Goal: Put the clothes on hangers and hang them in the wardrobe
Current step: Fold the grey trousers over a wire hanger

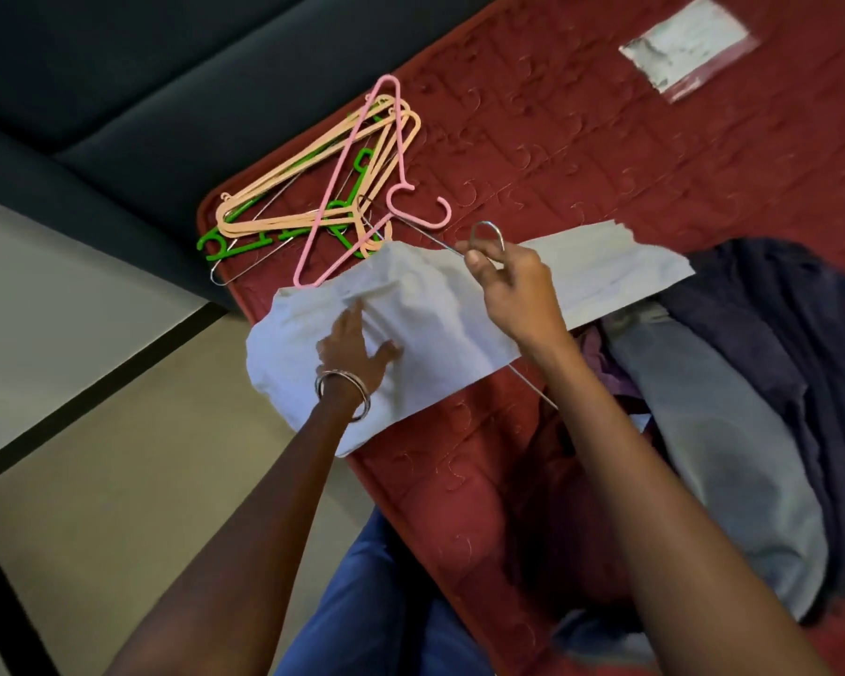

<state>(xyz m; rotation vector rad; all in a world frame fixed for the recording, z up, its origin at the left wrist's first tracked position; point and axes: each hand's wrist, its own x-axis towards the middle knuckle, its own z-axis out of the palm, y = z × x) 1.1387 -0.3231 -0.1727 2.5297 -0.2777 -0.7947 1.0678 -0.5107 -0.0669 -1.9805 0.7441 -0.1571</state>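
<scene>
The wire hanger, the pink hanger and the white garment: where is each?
wire hanger [489, 234], head view, on its hook.
pink hanger [401, 153], head view, on one straight arm.
white garment [435, 304], head view, on its crumpled middle.

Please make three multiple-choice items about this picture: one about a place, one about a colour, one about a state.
1. Where does the pile of plastic hangers lie?
A. On the red quilted cover
B. On the floor
C. On the dark clothes

2. What colour is the hanger on top of the pile?
A. Blue
B. Pink
C. Black

3. What does the right hand do?
A. Rests open
B. Presses the white garment
C. Pinches the wire hanger

Answers: 1 A, the pile rests on the cover; 2 B, the pink hanger crosses the others; 3 C, fingers pinch just below the hook, while the left hand lies flat on the garment.
</scene>
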